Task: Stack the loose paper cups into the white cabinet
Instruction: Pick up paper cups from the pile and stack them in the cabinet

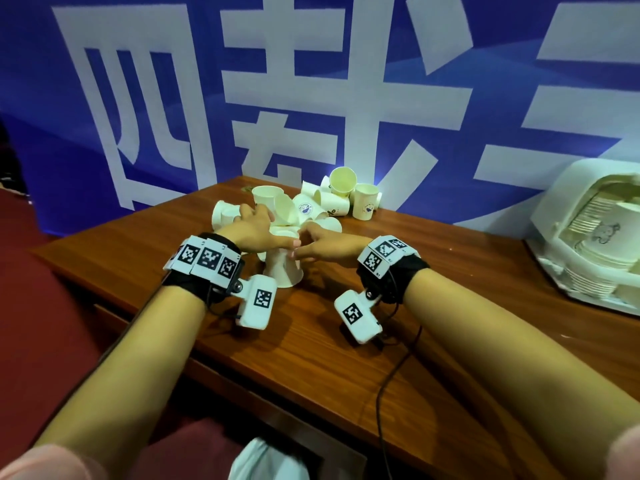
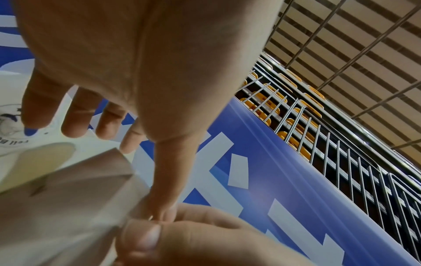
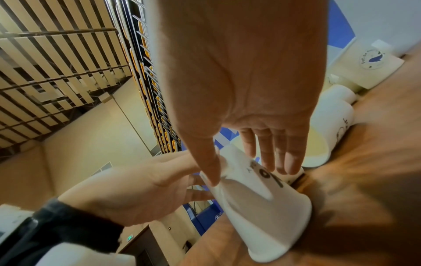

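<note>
Left hand (image 1: pixel 254 230): upturned cup (image 1: pixel 283 268) is being pinched at its top.
Right hand (image 1: pixel 323 244): same cup is being pinched.
Table (image 1: pixel 346 341): cup is being supported.

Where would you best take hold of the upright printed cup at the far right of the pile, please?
Grip the upright printed cup round its side wall, probably from the right, where bare table lies; tipped cups crowd its left. Its mouth faces up, so pinching the rim from above should also work.

Cup pile (image 1: pixel 311 206) behind — bare table (image 1: pixel 450 271) rightward
</note>
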A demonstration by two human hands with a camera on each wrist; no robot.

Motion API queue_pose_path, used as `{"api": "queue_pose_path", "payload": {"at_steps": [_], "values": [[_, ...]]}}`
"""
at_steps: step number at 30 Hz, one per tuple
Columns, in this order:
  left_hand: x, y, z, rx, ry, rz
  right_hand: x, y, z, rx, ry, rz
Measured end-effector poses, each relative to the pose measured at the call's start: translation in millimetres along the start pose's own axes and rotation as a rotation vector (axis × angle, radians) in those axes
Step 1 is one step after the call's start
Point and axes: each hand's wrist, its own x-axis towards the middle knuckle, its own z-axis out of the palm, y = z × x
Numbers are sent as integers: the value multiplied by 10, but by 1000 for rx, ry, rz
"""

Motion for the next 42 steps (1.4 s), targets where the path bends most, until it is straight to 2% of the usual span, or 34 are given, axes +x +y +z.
{"api": "queue_pose_path", "payload": {"at_steps": [11, 15, 18, 23, 28, 33, 38, 42], "values": [[-46, 27, 114, -11, -43, 45, 23, 21, 144, -86, -133, -33], [-35, 99, 71, -37, -66, 99, -96, 4, 88, -15, -116, -30], [-19, 219, -4, -91, -59, 138, -274, -20, -37, 77, -94, -104], [-41, 644, -70, -280, -43, 255, -637, 19, -343, 244, 96, -129], [-41, 1278, 59, -513, -17, 282, -1057, 258, -757, 250, 342, -127], [-3, 1998, 371, -842, -169, 336, -1657, 603, -1175, 256, 541, -151], [245, 2797, 781, -812, -197, 416, -2273, 927, -1583, 225, 589, -136], [-54, 3390, 897, -805, -210, 476, -2715, 1109, -1849, 182, 659, -99]]}}
